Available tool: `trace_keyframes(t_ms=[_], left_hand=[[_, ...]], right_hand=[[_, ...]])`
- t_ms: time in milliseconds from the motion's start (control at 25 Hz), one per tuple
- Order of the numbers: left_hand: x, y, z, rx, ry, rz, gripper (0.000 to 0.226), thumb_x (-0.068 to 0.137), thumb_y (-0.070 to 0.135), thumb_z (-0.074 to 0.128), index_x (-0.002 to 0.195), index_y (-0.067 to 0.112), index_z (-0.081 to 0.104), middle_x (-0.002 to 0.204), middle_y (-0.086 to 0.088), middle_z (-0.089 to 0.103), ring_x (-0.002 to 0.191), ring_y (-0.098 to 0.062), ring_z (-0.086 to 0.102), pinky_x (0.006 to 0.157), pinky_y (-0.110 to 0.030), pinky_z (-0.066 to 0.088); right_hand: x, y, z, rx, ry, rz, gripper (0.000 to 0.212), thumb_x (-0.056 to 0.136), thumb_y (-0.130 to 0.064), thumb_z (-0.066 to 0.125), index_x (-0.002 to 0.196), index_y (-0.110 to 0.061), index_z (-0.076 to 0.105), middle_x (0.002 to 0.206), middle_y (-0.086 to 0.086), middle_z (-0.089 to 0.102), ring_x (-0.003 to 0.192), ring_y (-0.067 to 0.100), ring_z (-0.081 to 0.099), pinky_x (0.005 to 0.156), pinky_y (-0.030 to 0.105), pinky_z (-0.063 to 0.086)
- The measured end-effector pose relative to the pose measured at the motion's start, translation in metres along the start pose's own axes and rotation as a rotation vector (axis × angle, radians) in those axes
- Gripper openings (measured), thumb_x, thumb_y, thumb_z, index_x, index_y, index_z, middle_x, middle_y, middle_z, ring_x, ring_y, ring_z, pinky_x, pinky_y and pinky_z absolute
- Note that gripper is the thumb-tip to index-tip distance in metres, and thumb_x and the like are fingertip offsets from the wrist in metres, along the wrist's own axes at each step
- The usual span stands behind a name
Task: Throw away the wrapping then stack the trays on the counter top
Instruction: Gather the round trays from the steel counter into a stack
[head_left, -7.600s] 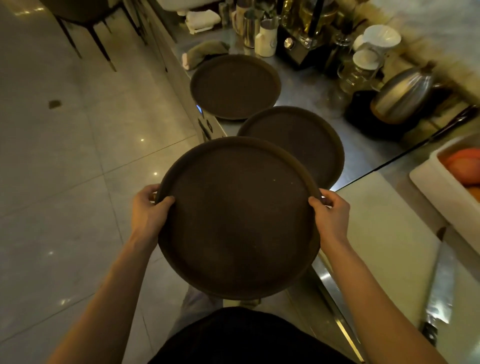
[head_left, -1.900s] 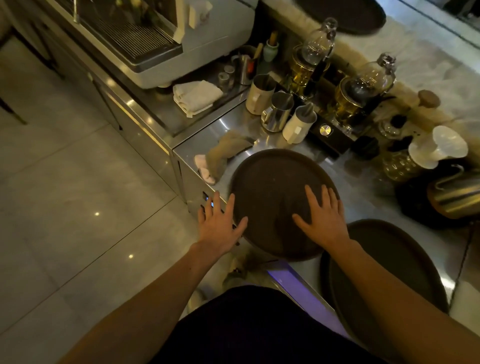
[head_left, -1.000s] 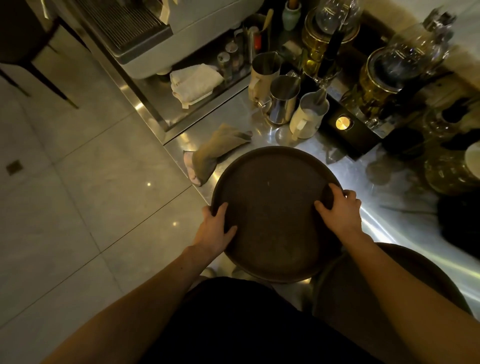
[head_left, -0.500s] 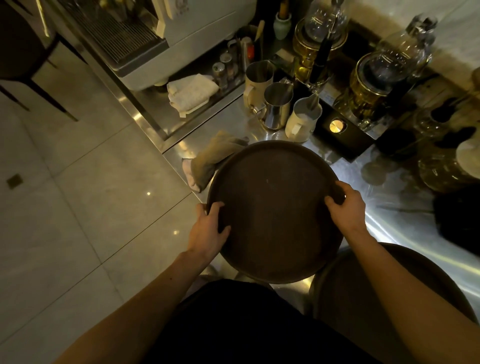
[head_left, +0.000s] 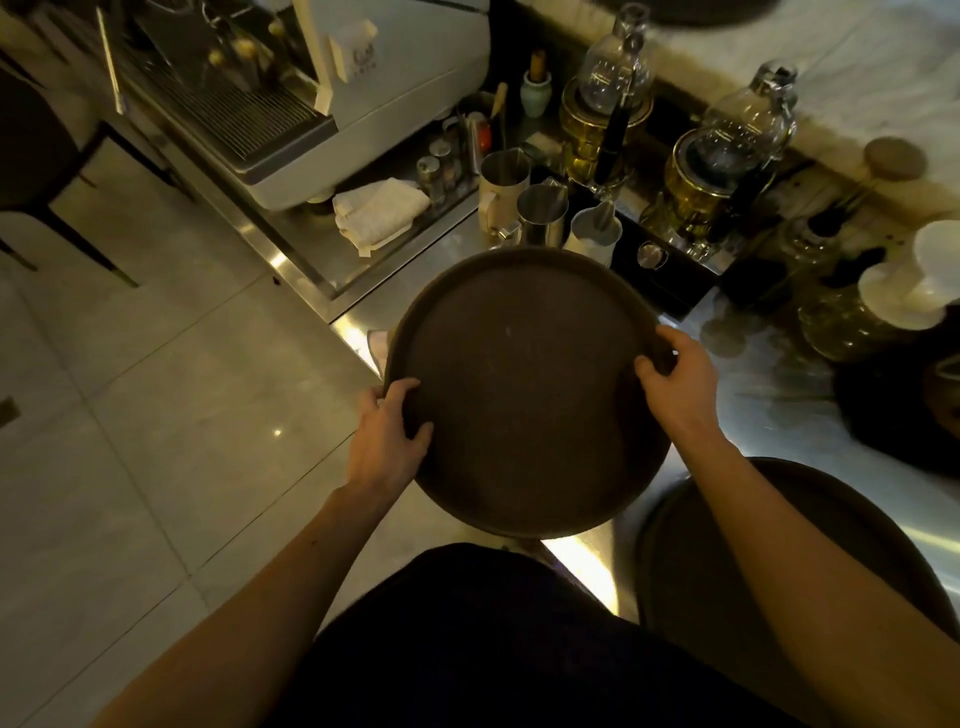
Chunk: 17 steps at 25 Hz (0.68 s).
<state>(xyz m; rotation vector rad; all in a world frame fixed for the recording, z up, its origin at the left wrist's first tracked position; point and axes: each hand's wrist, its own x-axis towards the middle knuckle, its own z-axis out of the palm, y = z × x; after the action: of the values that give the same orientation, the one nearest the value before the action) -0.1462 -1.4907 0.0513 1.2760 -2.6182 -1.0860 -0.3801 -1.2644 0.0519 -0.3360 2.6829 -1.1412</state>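
You've got the round dark tray (head_left: 524, 395) up off the steel counter (head_left: 769, 384), one hand each side. Left hand (head_left: 387, 436) is curled over the near-left rim, thumb on the tray's top face & fingers tucked under; right hand (head_left: 675, 379) clamps the right rim the same way, fingers wrapped over the edge. So both are closed on the tray, which sits roughly level over the counter's front edge, partly over the floor.

Step in hand looks like the stacking part: no wrapping visible anywhere, so that bit seems done. A second tray (head_left: 810, 582) lies flat on the counter to your right, under your right forearm. Next move prob calls for swinging the held tray right, centring it over that one & lowering it so the rims nest; keep it level & watch your right fingers don't get pinched underneath.

Surface: shiny stainless, reflective, likely slick. Behind the tray it's crowded w/ metal milk jugs (head_left: 540, 213), a white pitcher, glass siphon brewers (head_left: 722, 156) & a folded cloth (head_left: 379, 213) by the espresso machine (head_left: 322, 88). Pale tiled floor (head_left: 156, 405) on your left, room dim & warm-lit, so don't push fwd into the glassware
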Motion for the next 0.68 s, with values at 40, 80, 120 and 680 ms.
trace_keyframes(t_ms=[40,80,120,680], left_hand=[[0.000,-0.001,-0.006,-0.002,0.000,0.028,0.058,0.088,0.022,0.069,0.139,0.026,0.043,0.140,-0.010,0.038,0.121,-0.027,0.053,0.093,-0.028,0.047],[0.000,-0.001,-0.012,-0.002,0.002,0.052,0.058,0.088,0.022,0.069,0.139,0.026,0.044,0.140,-0.010,0.038,0.121,-0.026,0.053,0.093,-0.028,0.048],[0.000,-0.002,-0.018,-0.002,-0.002,0.076,0.058,0.088,0.022,0.069,0.139,0.026,0.044,0.141,-0.010,0.038,0.121,-0.026,0.053,0.094,-0.029,0.048],[-0.059,-0.027,-0.033,-0.015,-0.127,0.389,0.060,0.086,0.022,0.070,0.139,0.029,0.043,0.139,-0.009,0.037,0.118,-0.028,0.054,0.096,-0.039,0.050]], right_hand=[[-0.008,-0.003,-0.003,0.011,0.024,-0.012,0.048,0.091,-0.019,0.062,0.137,-0.015,0.051,0.134,0.014,0.056,0.124,0.028,0.054,0.107,0.042,0.043],[-0.015,-0.006,-0.005,0.015,0.048,-0.027,0.047,0.091,-0.019,0.062,0.136,-0.016,0.051,0.133,0.013,0.057,0.123,0.027,0.055,0.107,0.043,0.044],[-0.025,-0.009,-0.008,0.019,0.074,-0.050,0.045,0.090,-0.020,0.062,0.135,-0.019,0.052,0.131,0.011,0.059,0.121,0.025,0.056,0.106,0.044,0.045],[-0.194,-0.001,-0.048,-0.061,0.301,0.198,0.054,0.092,-0.019,0.062,0.143,-0.017,0.044,0.145,0.010,0.046,0.132,0.023,0.045,0.108,0.037,0.036]])
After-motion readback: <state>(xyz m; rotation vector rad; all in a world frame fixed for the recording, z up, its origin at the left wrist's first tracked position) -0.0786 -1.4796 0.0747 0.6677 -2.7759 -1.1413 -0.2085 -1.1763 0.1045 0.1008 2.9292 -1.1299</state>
